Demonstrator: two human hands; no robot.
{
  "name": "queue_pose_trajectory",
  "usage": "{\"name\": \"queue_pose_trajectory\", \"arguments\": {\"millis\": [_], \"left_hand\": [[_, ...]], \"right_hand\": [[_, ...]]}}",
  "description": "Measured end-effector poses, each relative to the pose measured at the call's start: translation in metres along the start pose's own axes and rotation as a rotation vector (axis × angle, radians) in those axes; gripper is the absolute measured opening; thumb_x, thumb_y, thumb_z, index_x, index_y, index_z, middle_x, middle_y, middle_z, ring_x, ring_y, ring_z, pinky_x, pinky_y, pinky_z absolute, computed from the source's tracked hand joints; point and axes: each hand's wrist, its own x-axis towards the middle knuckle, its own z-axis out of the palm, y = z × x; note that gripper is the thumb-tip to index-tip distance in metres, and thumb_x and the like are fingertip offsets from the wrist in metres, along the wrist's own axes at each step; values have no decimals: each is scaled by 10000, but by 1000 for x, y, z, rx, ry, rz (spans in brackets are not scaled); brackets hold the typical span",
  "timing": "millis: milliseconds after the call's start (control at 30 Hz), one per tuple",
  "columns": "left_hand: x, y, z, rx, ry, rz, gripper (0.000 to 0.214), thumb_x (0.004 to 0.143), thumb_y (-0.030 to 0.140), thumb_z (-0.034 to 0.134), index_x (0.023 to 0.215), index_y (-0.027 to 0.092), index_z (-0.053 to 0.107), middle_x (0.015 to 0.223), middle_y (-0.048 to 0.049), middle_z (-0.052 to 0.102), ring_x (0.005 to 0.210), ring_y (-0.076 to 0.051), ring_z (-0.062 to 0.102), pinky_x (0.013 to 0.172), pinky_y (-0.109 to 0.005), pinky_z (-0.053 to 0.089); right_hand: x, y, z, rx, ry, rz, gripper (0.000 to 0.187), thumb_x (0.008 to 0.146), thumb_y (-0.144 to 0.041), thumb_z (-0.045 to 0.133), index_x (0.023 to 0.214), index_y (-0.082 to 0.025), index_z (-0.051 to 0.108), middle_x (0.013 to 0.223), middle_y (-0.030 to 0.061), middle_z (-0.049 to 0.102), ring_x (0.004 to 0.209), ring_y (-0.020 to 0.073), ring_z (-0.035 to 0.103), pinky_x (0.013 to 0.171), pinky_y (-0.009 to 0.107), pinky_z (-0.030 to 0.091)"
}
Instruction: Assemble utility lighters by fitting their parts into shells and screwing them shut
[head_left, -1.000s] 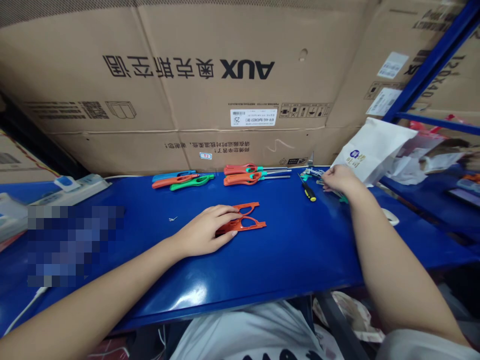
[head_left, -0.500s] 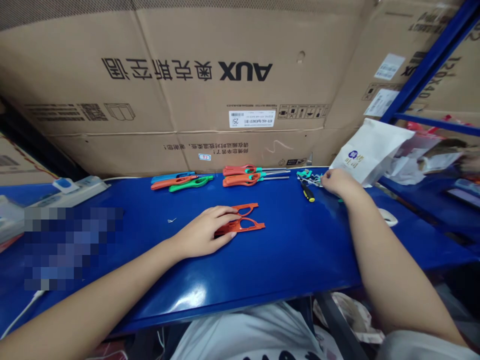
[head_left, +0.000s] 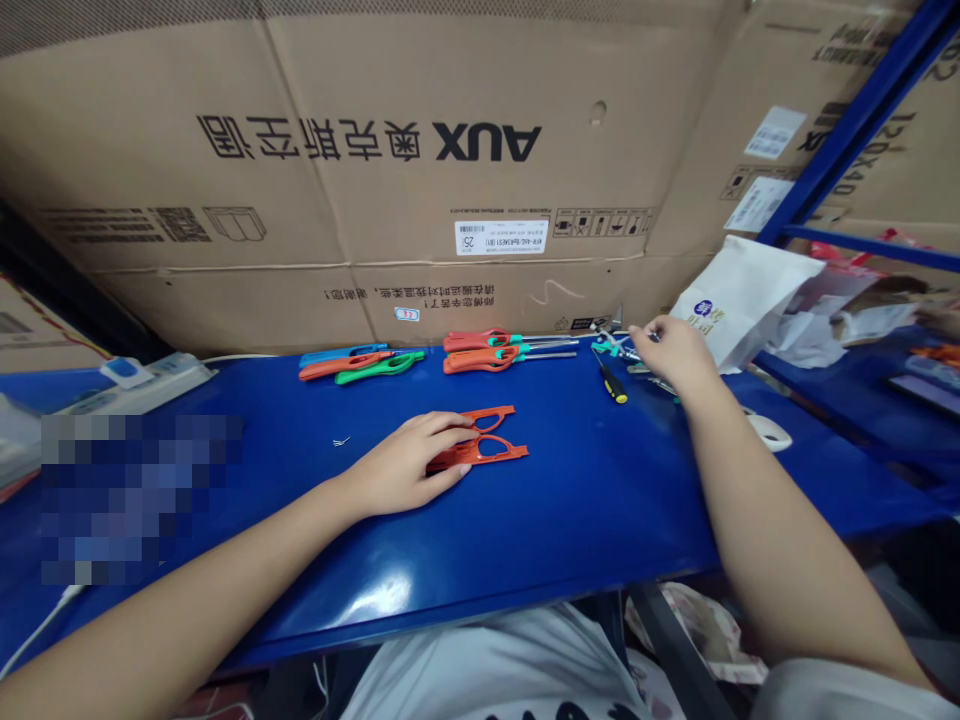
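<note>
My left hand [head_left: 409, 465] lies over two orange plastic lighter shell halves [head_left: 499, 450], its fingers spread across their left ends. The oval trigger openings and right ends of the halves show beyond my fingertips. At the back right, my right hand [head_left: 675, 355] has thumb and forefinger pinched over a small pile of metal and teal lighter parts [head_left: 611, 348]. A small metal part [head_left: 654, 336] appears between those fingertips; its full shape is hidden. Right below the pile lies a black and yellow screwdriver [head_left: 613, 385].
Two assembled orange lighters [head_left: 480, 358] lie along the back, left of the pile. Blue, orange and green handles [head_left: 360, 362] lie farther left. Several small screws [head_left: 341, 441] are left of my left hand. A white paper bag [head_left: 739, 300] and white roll [head_left: 771, 432] stand right.
My right hand has shifted slightly left and up at the pile, and some of the metal parts have moved. My left hand stays on the orange shell halves.
</note>
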Motion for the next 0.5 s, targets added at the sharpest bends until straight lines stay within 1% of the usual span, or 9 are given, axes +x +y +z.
{"name": "queue_pose_trajectory", "arguments": {"millis": [100,167,233,300,400,500], "left_hand": [[0,-1,0,6,-11,-5,377,975,311,568,1346,255,609,1445,-96,575,1334,-275,539,1128,-467,448],[0,0,0,6,-9,-4,389,971,303,573,1357,258,601,1450,-96,573,1336,-277,539,1129,-471,447],[0,0,-1,6,-8,-2,403,967,294,579,1368,259,594,1449,-95,574,1331,-277,543,1129,-469,447],[0,1,-1,5,-8,-1,396,966,292,579,1360,255,602,1442,-95,579,1320,-275,551,1125,-466,450],[0,1,-2,7,-15,-6,366,967,299,575,1327,246,623,1433,-90,584,1315,-271,553,1122,-456,454],[0,1,-2,10,-27,-17,365,961,294,583,1321,252,625,1447,-77,575,1329,-268,543,1134,-452,444]], "right_hand": [[-3,-4,-1,164,157,-50,258,940,-436,471,864,-219,587,830,95,675,790,245,611,711,324,429],[-7,-9,0,269,194,-108,242,931,-428,488,827,-222,564,775,69,654,737,219,587,697,307,424],[-12,-13,1,282,150,-170,243,930,-431,493,825,-223,561,767,60,657,735,211,588,685,297,416],[-15,-17,3,184,85,-179,256,934,-451,490,865,-224,588,811,76,684,788,235,618,689,307,419],[-15,-16,6,-23,-34,-67,251,912,-447,526,908,-222,638,934,125,718,914,297,655,727,345,446],[-8,-6,8,-77,-124,4,192,856,-375,599,802,-202,662,941,157,724,919,326,670,747,378,464]]}}
